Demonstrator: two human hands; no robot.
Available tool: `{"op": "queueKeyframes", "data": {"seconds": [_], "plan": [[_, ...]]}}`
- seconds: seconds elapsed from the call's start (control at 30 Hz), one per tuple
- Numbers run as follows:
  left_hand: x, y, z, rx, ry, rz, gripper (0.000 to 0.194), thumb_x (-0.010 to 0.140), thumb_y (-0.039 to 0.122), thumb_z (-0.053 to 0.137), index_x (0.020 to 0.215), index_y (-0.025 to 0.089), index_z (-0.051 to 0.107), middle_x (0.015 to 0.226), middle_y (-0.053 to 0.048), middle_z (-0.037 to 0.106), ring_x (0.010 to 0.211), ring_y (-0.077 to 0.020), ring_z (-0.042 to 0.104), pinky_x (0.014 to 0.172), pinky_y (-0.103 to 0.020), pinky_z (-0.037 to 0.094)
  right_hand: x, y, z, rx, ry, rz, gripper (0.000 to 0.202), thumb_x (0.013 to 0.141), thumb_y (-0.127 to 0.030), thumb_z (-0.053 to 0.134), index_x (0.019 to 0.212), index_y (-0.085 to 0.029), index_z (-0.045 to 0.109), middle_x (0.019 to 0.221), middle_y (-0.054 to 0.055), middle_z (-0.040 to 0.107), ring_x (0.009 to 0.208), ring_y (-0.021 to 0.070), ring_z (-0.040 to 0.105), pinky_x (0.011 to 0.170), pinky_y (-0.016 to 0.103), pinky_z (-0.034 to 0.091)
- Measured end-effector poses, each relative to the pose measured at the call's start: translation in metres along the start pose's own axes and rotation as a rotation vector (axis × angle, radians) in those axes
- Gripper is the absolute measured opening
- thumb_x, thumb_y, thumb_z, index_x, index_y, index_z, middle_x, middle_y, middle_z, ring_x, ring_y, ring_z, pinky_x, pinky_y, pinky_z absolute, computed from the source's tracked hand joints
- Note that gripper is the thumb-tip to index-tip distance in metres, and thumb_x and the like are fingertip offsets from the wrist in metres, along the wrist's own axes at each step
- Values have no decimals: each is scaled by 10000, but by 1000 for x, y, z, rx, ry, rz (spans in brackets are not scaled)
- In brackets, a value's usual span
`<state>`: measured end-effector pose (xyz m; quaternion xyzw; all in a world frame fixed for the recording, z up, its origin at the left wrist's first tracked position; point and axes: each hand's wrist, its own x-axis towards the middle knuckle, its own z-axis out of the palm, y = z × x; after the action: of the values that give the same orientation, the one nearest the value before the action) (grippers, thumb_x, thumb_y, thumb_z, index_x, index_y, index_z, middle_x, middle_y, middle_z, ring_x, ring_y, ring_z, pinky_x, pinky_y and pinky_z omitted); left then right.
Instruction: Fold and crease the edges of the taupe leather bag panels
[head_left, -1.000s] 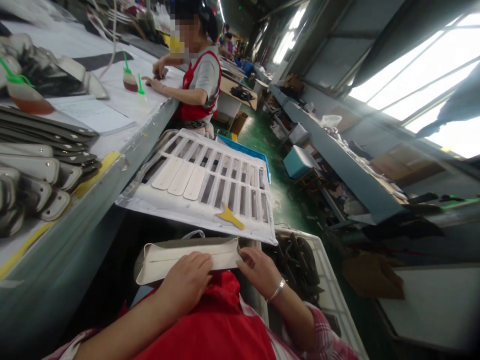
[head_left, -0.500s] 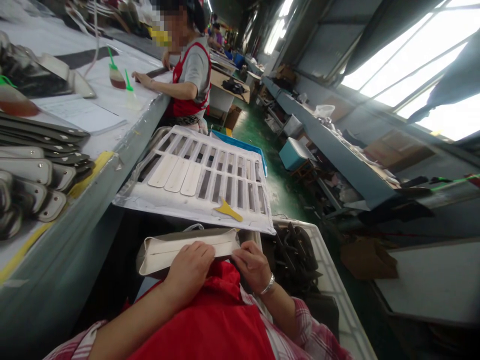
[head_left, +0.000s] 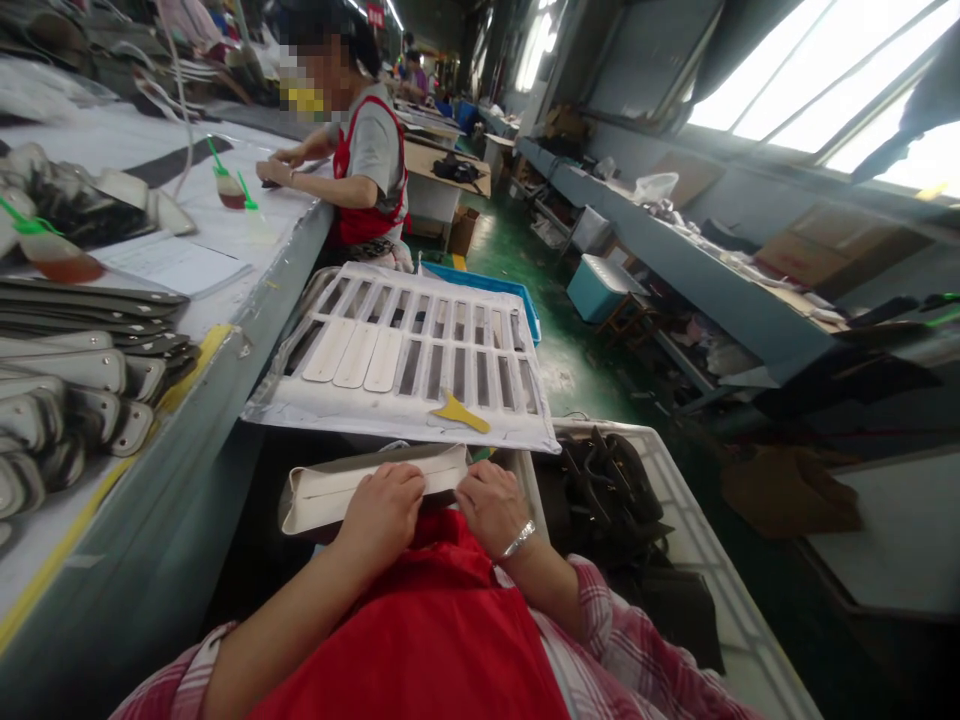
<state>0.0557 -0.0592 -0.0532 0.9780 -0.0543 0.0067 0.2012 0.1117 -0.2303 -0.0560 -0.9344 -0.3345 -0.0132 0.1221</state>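
A long piece with a cream face and dark sides [head_left: 330, 492] lies across my lap, a thin line running along its middle. My left hand [head_left: 386, 505] is closed over its near edge, right of the middle. At its right end my right hand [head_left: 491, 505], with a silver bracelet at the wrist, grips the corner with bent fingers. Beyond them, a slotted white board [head_left: 360, 400] holds cream strips [head_left: 351, 355] in some slots. On the board's near part lies a yellow Y-shaped tool [head_left: 459, 412].
On the left table [head_left: 262, 235] are stacked dark and cream straps [head_left: 82, 365], a notebook [head_left: 180, 262] and bottles with green tips [head_left: 229, 188]. A person in a red apron [head_left: 371, 165] works there. A white crate [head_left: 686, 490] with dark pieces is at my right.
My right hand has turned its fingers further over the right end of the piece. My left hand keeps its hold. The view has shifted slightly.
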Motion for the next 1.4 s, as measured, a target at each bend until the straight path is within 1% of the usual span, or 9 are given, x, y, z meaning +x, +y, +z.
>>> {"op": "queueKeyframes", "data": {"seconds": [0.1,0.23,0.3,0.4,0.53,0.63,0.8,1.17,1.4], "plan": [[5,6,-5,66,-37,-83,158,815,212,441,805,190,597,986,-61,547,909,-204,491,760,-342,403,1,-7,-2,-15,18,117,91,794,-269,528,766,-187,554,913,47,524,849,179,469,704,294,309],[9,9,-10,132,-95,-137,148,777,245,462,812,195,597,944,-78,537,910,-236,502,724,-357,407,3,-4,-5,17,11,345,253,721,-344,609,875,-164,519,896,72,551,803,195,512,656,283,350],[11,9,-12,144,-135,-130,166,783,252,436,808,197,591,888,-77,562,862,-234,528,704,-355,411,5,3,-4,121,-113,440,252,719,-415,601,729,-173,530,725,45,569,687,179,531,587,267,348],[12,6,-12,137,-171,-112,178,789,250,406,781,201,577,824,-65,601,796,-220,557,677,-335,413,7,10,2,528,-383,622,403,754,-471,545,488,-178,466,449,7,490,434,124,474,449,236,311],[15,2,-11,118,-182,-104,147,764,249,432,761,208,572,809,-51,630,785,-211,573,677,-315,415,8,3,10,902,-537,769,433,843,-419,423,515,-152,514,390,-6,490,280,80,389,320,202,261],[18,-1,-10,106,-184,-110,153,758,238,424,752,209,574,807,-55,640,778,-218,581,673,-320,420,8,-9,12,1011,-551,793,398,881,-365,367,621,-130,554,480,11,567,318,71,444,318,174,296],[25,-6,-10,79,-202,-112,156,745,236,426,731,210,579,790,-61,650,764,-234,595,651,-329,430,12,-22,12,1360,-522,996,348,883,-327,395,678,-97,557,520,26,585,356,75,494,332,160,345],[39,-19,-17,-33,-279,-132,161,754,252,441,731,191,587,772,-67,649,743,-224,601,632,-315,430,23,-44,36,1517,-418,1021,341,878,-383,394,702,-137,551,577,43,626,395,99,538,354,175,387],[3,-39,-21,-144,-162,-164,176,731,207,517,905,182,512,847,-39,591,784,-179,561,657,-267,406,24,-50,33,1513,-349,1122,314,859,-372,452,722,-108,549,573,41,610,381,87,529,333,171,382]]}}
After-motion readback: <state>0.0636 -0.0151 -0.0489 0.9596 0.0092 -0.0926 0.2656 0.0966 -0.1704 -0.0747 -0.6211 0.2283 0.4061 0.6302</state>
